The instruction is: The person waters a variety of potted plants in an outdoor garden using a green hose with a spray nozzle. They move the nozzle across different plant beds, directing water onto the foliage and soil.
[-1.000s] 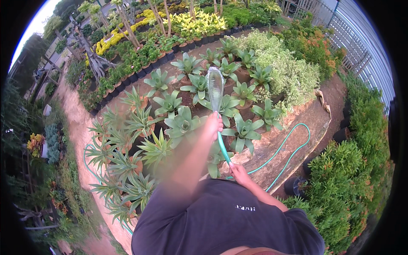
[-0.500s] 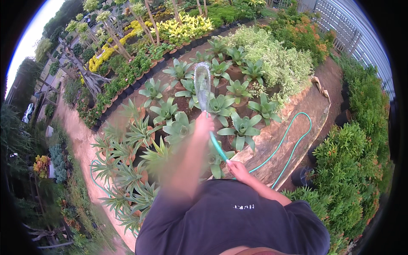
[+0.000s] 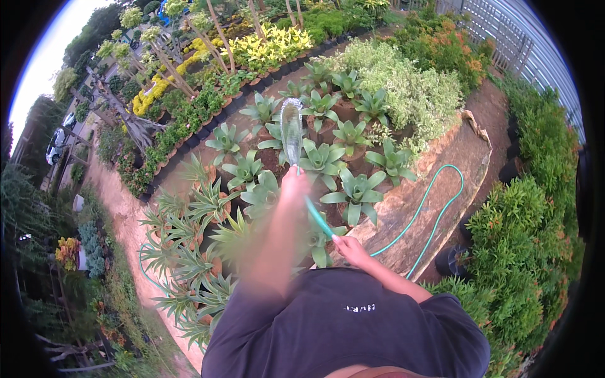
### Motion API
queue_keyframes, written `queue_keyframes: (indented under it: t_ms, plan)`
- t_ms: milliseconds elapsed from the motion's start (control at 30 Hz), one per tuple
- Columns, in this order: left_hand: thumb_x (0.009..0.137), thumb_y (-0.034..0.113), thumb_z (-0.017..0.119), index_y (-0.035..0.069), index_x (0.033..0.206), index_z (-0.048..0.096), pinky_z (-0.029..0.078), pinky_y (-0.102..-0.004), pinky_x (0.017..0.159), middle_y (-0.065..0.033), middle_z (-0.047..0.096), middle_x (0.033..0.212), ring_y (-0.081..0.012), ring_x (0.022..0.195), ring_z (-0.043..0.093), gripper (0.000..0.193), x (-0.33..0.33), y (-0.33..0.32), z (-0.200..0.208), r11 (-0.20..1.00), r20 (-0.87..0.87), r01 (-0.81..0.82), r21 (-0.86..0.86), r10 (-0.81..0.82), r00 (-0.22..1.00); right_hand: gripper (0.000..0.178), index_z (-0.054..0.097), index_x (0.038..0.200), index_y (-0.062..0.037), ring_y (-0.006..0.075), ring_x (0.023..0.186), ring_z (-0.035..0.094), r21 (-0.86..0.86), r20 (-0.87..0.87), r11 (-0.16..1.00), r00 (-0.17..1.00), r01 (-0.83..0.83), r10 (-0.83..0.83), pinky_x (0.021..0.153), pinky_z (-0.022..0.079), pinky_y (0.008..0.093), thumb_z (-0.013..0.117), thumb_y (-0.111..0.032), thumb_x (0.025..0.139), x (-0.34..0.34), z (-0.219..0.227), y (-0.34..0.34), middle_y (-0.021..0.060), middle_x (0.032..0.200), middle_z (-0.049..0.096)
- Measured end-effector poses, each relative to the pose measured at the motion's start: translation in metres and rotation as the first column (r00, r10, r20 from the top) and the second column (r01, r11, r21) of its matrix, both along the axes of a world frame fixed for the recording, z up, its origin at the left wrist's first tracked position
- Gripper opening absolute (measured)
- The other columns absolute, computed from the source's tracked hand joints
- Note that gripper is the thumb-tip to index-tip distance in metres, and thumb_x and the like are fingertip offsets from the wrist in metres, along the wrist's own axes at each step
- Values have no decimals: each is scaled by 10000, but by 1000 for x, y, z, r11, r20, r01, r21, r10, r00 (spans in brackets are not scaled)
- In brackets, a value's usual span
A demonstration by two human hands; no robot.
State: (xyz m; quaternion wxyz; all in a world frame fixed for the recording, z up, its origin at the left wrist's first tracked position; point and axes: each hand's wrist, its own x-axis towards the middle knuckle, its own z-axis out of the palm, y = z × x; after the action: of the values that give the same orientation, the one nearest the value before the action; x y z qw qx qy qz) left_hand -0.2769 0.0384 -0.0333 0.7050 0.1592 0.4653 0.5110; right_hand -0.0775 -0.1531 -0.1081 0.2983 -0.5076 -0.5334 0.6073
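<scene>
My left hand is closed round the outlet end of a green garden hose, with the arm stretched forward and slightly blurred. A flattened, clear sheet of water leaves the hose just beyond the fingers and points away from me. Farther back along the same hose, my right hand grips it close to my body. Beneath the water and the left hand stand potted plants with broad green rosettes. Spiky, striped-leaf potted plants stand to the left of my left forearm.
The hose loops over a brown sheet on the right. Dense green shrubs in black pots line the right side. Pale variegated bushes grow at the far right. A dirt path runs on the left, near a row of black pots.
My left hand, the hose end and the water sheet have shifted slightly to the left. My right hand keeps its grip, almost in the same place.
</scene>
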Motion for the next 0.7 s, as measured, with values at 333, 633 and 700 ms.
queue_keyframes:
  t_ms: [333,633,700]
  plan:
    - [1076,341,402,136,940,469,228,-221,399,74,356,630,-46,474,286,254,11,-2,18,1000,2,-22,12,22,1000,576,533,741,-30,117,637,465,1,18,999,999,-50,50,611,415,318,443,-501,1059,18,6,6,4,646,495]
    - [1069,326,411,127,943,466,229,-217,400,72,359,638,-43,478,289,243,15,-3,37,998,24,-32,49,30,999,601,559,765,-20,127,648,466,27,38,996,995,-91,90,620,414,324,438,-535,1049,28,7,15,20,665,503]
    - [1067,330,422,126,943,472,229,-226,405,68,367,641,-47,480,296,244,14,-3,41,998,44,-30,59,27,999,597,560,775,-14,128,652,468,37,32,994,994,-105,104,620,417,331,442,-531,1050,30,9,17,26,670,508]
